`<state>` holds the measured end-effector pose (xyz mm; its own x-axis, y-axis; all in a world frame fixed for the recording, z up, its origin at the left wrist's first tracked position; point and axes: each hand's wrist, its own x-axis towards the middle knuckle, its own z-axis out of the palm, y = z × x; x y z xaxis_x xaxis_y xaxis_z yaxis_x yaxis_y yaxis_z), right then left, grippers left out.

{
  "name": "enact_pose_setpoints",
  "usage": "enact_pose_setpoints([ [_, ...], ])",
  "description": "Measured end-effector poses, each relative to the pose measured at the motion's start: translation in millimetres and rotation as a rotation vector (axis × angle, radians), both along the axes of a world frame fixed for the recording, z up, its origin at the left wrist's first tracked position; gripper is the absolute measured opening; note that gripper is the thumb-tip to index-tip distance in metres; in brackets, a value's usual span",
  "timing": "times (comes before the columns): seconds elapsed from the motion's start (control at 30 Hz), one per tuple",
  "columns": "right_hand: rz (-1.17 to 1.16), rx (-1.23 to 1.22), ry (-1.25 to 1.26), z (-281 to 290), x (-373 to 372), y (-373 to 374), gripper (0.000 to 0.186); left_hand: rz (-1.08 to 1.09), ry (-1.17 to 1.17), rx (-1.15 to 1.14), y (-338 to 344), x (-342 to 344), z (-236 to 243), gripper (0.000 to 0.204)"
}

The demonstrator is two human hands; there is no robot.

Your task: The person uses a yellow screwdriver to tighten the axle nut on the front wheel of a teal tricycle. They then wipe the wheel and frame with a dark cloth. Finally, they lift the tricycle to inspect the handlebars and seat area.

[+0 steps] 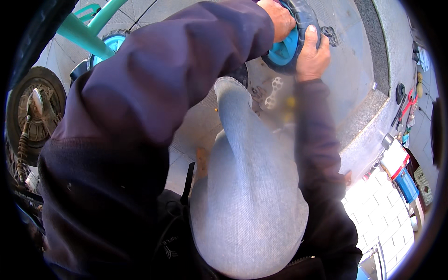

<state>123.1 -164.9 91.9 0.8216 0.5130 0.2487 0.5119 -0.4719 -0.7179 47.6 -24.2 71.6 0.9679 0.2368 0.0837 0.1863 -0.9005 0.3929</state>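
At the top of the head view, a small wheel with a light blue rim and a black tyre is held tilted between my hands. My left hand is closed over the rim's left side, its fingertips partly hidden. My right hand grips the tyre from the right, with the thumb pressed on the rubber. The wheel's upper part is cut off by the picture's edge. Just below lies a pale flat wrench with several holes.
A teal frame with another blue-rimmed wheel stands at the upper left. Below it is a larger spoked wheel. A stone step runs along the right, with red-handled pliers and a blue cylindrical object beyond it.
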Motion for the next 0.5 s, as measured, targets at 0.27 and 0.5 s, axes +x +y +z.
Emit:
enact_pose_setpoints([
  [0.27, -0.008, -0.005, 0.083, 7, -10, 6, 0.052, -0.023, -0.13, -0.153, 5, -3, -23, 0.014],
  [0.5, -0.023, -0.067, 0.059, 11, -10, 3, 0.055, -0.083, -0.001, 0.074, 0, -1, -8, 0.015],
])
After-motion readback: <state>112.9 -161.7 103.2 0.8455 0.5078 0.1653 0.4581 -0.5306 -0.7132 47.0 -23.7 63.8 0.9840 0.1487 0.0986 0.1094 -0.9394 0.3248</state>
